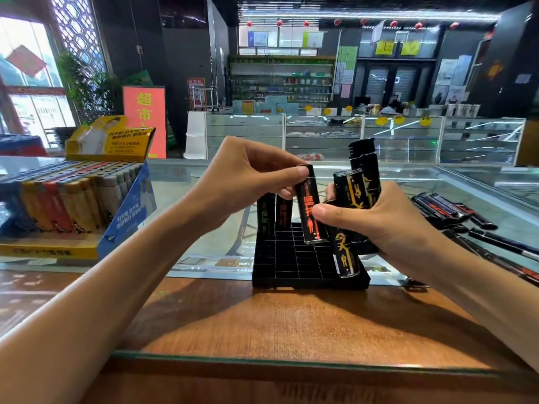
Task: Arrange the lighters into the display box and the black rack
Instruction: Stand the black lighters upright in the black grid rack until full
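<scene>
Above the near edge of the counter [262, 330], pinching a red-printed lighter [310, 211] by its top in the left hand [245, 170], probably for slotting into the black rack [291, 263] below, gripping spare lighters [364, 182] in the right hand [388, 217] as stock.

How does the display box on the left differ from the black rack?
The display box is blue and yellow; the black rack is all black. The display box is packed with coloured lighters; the black rack holds just two black lighters at its back left, most visible slots empty. Both sit on the counter.
</scene>
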`<state>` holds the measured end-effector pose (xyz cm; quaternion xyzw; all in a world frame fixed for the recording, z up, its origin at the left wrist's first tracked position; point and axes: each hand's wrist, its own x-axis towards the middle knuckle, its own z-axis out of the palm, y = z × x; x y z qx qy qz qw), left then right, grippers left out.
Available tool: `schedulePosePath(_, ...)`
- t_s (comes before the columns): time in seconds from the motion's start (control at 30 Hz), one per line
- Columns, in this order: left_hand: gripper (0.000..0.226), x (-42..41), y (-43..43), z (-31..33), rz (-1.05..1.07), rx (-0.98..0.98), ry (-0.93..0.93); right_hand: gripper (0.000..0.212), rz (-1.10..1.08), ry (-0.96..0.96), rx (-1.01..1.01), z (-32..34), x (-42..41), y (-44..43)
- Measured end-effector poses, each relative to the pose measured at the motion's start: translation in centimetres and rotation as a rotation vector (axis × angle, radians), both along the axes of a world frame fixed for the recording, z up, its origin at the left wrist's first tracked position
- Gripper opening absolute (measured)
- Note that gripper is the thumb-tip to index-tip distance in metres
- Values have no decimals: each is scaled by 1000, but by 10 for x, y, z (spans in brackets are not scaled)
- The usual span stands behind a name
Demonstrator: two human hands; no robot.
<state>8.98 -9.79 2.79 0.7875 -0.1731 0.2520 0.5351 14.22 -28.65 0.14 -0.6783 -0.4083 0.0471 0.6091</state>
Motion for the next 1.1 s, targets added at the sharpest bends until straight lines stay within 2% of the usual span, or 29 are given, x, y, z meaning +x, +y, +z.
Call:
schedulePosePath(0.13, 24, -3, 11, 5, 99, 20, -54, 24, -98, 68, 71, 4, 7, -6)
schedulePosePath(0.23, 23, -1, 14, 3, 270, 280, -126, 13, -172, 125, 118, 8, 11, -11)
schedulePosePath(0.3, 21, 2, 14, -1, 359, 406, -155, 15, -174, 143, 127, 7, 12, -13)
schedulePosePath(0.5, 18, 7, 14, -7, 396, 433, -155, 9, -140, 148, 116, 5, 14, -15)
schedulePosePath(0.7, 21, 10, 13, -10, 409, 431, -159, 25, -103, 228, 137, 3, 15, -16)
schedulePosePath(0.87, 23, 14, 11, -12, 399, 424, -158, 21, -47, 274, 99, 2, 13, -13)
schedulePosePath(1.0, 20, 14, 11, -14, 433, 545, -152, 14, -2, 309, 83, 1, 10, -14)
schedulePosePath(1.1, 22, 14, 13, -14, 489, 696, -178, 24, 14, 330, 66, 1, 8, -14)
